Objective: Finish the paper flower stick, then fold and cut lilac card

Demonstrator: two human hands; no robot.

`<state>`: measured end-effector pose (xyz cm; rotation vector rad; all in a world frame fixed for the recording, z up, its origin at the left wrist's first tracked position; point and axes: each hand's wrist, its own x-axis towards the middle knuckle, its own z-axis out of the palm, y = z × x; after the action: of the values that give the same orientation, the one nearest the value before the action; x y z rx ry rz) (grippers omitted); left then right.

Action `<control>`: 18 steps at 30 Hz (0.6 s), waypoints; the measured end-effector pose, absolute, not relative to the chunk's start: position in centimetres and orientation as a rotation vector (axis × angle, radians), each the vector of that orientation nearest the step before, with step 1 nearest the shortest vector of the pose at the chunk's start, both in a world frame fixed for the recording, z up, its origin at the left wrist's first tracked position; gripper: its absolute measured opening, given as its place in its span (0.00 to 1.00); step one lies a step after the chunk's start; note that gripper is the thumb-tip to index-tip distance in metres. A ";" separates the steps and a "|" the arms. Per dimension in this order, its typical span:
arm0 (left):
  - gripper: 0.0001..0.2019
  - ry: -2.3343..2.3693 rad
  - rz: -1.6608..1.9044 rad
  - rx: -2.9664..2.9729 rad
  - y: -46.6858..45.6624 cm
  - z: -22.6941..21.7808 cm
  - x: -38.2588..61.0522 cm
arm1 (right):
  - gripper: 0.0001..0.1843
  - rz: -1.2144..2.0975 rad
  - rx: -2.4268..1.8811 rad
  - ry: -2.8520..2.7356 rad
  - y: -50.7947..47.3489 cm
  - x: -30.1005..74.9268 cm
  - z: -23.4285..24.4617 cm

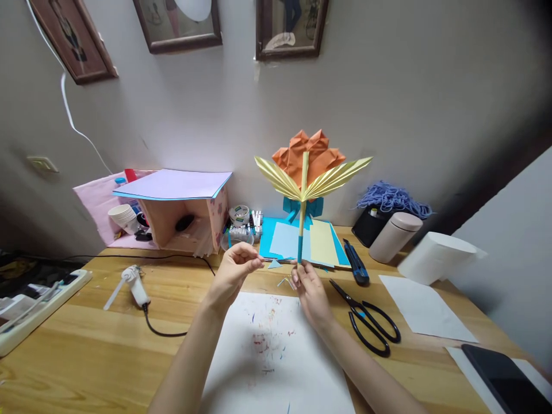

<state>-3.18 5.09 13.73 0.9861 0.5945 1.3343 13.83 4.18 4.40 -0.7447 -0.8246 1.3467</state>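
My right hand (313, 287) is closed round the lower end of a paper flower (304, 178), holding it upright. The flower has orange folded petals, two pleated yellow leaves and a yellow stem whose lower part is blue. To its left, my left hand (235, 270) is raised with thumb and forefinger pinched together, apart from the stem. Whatever those fingertips hold, if anything, is too small to make out. Below both hands lies a white sheet (276, 356) with coloured smudges. A small light blue paper triangle (275, 264) rests between the hands.
Black-handled scissors (366, 316) and a blue utility knife (356, 261) lie right. Coloured paper (276, 241) is stacked behind. A white glue gun (137, 287) with its cord and a cardboard box (176, 218) are left. A phone (504, 374) and paper roll (440, 257) sit right.
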 end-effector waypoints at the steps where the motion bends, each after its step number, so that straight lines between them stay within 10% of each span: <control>1: 0.10 0.614 1.371 0.959 5.2 13.7 -3.2 | 0.11 1.339 -0.794 -0.813 4.0 13.8 3.8; 18: 0.15 0.958 1.488 0.897 6.7 13.4 -4.5 | 0.19 1.334 -1.163 -0.601 2.7 14.6 -0.4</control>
<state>-4.53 6.65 13.39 0.8972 0.9578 1.4880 14.63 2.71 -0.36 -1.1628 -0.6015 1.3344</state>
